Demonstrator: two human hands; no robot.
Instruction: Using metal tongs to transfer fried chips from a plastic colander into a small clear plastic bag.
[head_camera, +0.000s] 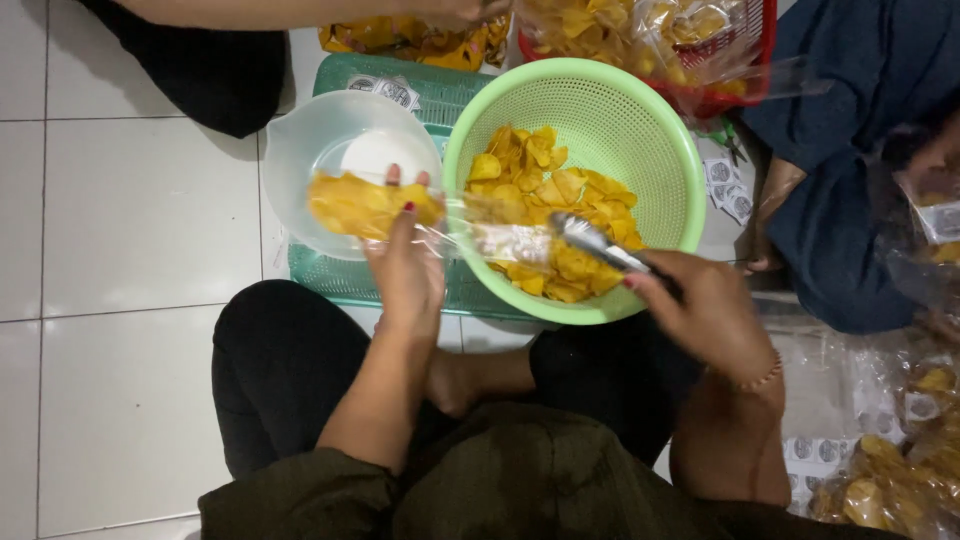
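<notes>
Head view, left hand (405, 270) grip closed on chip bag (400, 207) — right hand (700, 305) clasping tongs (600, 245)

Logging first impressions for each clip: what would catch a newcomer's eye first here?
The green colander at top centre, heaped with yellow chips, draws the eye first. Just left of it, the left hand holds a clear bag of chips over a translucent bowl, while the right hand reaches metal tongs into the colander. More filled bags lie at lower right.
</notes>
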